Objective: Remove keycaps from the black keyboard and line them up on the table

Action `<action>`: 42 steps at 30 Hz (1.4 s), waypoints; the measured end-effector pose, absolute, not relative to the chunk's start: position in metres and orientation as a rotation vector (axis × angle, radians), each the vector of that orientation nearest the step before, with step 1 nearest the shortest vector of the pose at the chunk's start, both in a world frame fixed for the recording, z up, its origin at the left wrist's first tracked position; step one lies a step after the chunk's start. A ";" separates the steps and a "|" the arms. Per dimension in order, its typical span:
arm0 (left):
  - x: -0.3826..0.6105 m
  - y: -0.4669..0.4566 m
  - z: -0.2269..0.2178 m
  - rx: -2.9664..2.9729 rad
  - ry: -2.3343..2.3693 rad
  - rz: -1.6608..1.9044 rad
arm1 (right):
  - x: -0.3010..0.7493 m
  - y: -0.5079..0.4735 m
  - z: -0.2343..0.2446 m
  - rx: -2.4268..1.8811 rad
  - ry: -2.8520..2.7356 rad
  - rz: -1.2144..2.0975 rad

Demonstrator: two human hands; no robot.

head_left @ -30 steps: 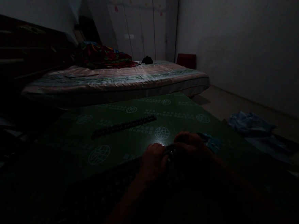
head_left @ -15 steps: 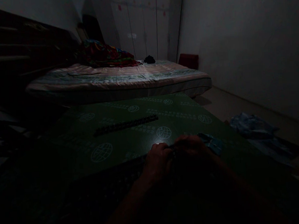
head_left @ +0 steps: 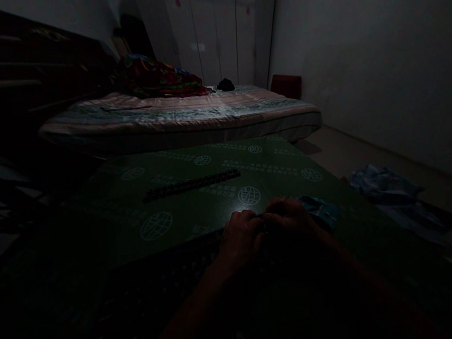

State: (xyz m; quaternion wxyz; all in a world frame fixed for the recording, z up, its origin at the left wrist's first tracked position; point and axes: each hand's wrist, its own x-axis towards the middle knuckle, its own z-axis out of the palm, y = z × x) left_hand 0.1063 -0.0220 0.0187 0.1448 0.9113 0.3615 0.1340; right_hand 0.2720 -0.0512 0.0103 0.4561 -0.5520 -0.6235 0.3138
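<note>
The room is very dark. My left hand point(head_left: 241, 236) and my right hand point(head_left: 291, 219) meet close together over the near part of a green board point(head_left: 182, 203) printed with globe marks. Both hands have their fingers curled and pinched around something small and dark between them, too dim to name. A long dark strip of small pieces point(head_left: 191, 185) lies on the board further away, left of my hands. A crumpled blue wrapper point(head_left: 319, 209) lies just right of my right hand.
A low mattress point(head_left: 179, 118) with a striped sheet lies beyond the board, with a colourful bundle of cloth point(head_left: 158, 78) on it. A red box point(head_left: 286, 86) stands by the right wall. Blue plastic point(head_left: 385, 186) lies on the floor at right. White wardrobe doors point(head_left: 216, 36) at the back.
My hands have stayed together on the board, shifting slightly. The view has drifted a little, with the scene moving a bit right and up.
</note>
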 end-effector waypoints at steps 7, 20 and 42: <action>0.111 -0.020 0.020 2.648 1.072 0.383 | 0.272 -0.045 0.005 -1.402 -1.617 0.569; 0.121 -0.013 0.023 2.680 1.175 0.265 | 0.273 -0.038 -0.001 -1.392 -1.493 0.743; 0.123 -0.019 0.024 2.656 1.199 0.274 | 0.279 -0.037 0.000 -1.214 -1.122 1.078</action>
